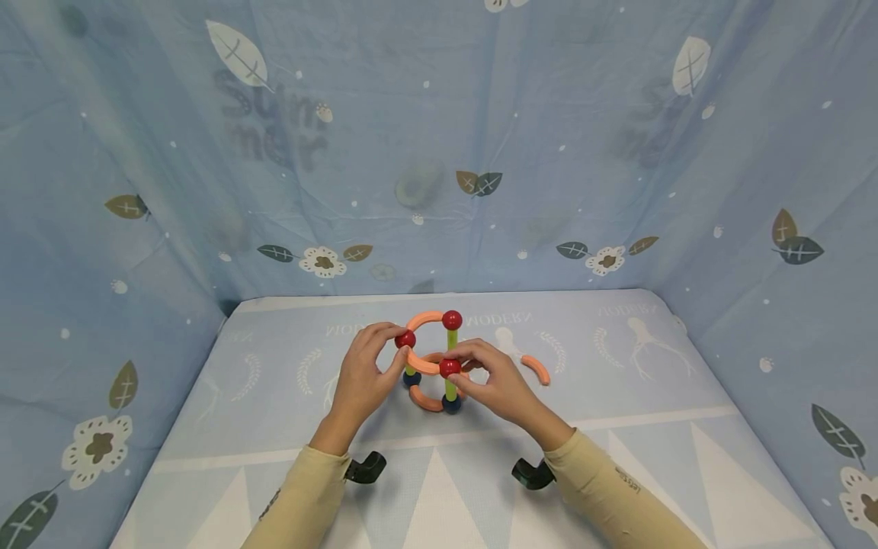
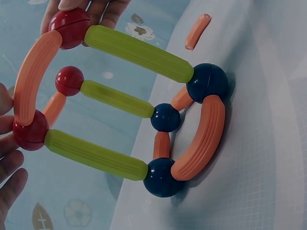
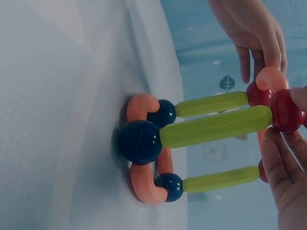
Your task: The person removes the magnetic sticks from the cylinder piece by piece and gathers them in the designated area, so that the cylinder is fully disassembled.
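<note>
A toy frame of balls and rods stands on the table, with navy balls (image 2: pixel 163 177) at its foot and red balls on top. Upright green rods (image 2: pixel 96 154) join the two levels, and curved orange rods (image 2: pixel 204 139) link neighbouring balls. My left hand (image 1: pixel 366 375) pinches the left red ball (image 1: pixel 405 339) between thumb and fingers. Its partner, my right hand (image 1: pixel 499 383), pinches the front red ball (image 1: pixel 450 368). A curved orange rod (image 1: pixel 423 365) spans these two balls. Behind them, the far red ball (image 1: pixel 452 320) is untouched.
One loose curved orange rod (image 1: pixel 535 370) lies on the table to the right of the frame. Patterned blue cloth (image 1: pixel 439 152) rises behind the table (image 1: pixel 274 427) and along both sides. Dark wrist-worn pieces (image 1: pixel 366 468) show beside both sleeves.
</note>
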The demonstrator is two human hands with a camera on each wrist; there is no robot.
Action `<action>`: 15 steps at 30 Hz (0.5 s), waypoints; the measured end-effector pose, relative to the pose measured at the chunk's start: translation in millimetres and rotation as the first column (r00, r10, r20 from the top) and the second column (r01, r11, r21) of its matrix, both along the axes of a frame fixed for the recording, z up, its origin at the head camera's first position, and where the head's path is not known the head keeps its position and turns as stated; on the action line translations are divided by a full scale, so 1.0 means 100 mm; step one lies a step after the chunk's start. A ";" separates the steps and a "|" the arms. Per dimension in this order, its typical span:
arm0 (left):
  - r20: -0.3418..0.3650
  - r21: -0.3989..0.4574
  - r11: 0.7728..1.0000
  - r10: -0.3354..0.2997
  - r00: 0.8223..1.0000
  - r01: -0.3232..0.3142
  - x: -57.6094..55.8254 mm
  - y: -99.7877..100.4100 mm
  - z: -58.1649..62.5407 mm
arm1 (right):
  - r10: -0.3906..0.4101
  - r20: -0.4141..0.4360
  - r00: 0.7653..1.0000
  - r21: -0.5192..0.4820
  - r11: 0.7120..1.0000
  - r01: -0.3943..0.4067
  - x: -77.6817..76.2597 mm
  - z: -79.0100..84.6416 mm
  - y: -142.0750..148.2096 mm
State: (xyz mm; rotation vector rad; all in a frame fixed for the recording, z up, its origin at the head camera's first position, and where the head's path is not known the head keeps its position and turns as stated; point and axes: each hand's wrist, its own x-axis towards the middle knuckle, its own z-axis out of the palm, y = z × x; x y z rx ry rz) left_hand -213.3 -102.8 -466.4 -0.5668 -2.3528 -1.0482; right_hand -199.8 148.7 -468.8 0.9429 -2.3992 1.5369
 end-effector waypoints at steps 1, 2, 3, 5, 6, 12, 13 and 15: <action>-0.002 -0.001 1.000 0.001 1.000 -0.001 0.00 0.00 0.00 | -0.001 0.005 1.000 -0.002 1.000 0.001 0.00 0.00 0.00; -0.004 -0.003 1.000 0.000 1.000 0.000 0.00 0.00 0.00 | -0.004 0.007 1.000 -0.004 1.000 0.004 0.00 -0.01 -0.01; -0.008 -0.002 1.000 -0.004 1.000 0.004 0.01 0.00 0.00 | -0.007 0.010 1.000 -0.005 1.000 0.007 0.01 -0.01 -0.01; -0.024 -0.002 1.000 -0.019 1.000 0.019 0.01 0.00 0.00 | -0.017 0.015 1.000 -0.005 1.000 0.017 0.02 -0.01 -0.02; -0.033 -0.001 1.000 -0.031 0.999 0.031 0.01 0.00 0.00 | -0.024 0.017 1.000 -0.002 1.000 0.024 0.02 0.00 -0.03; -0.086 -0.020 0.987 -0.160 0.983 0.159 0.02 0.00 0.02 | -0.022 0.014 1.000 0.001 1.000 0.022 0.13 0.16 -0.09; -0.093 -0.030 0.983 -0.184 0.979 0.182 0.02 0.00 0.02 | -0.017 0.013 1.000 -0.001 1.000 0.017 0.15 0.20 -0.09; -0.107 -0.058 0.974 -0.222 0.969 0.217 0.02 0.01 0.02 | -0.011 0.010 1.000 -0.005 1.000 0.011 0.18 0.26 -0.10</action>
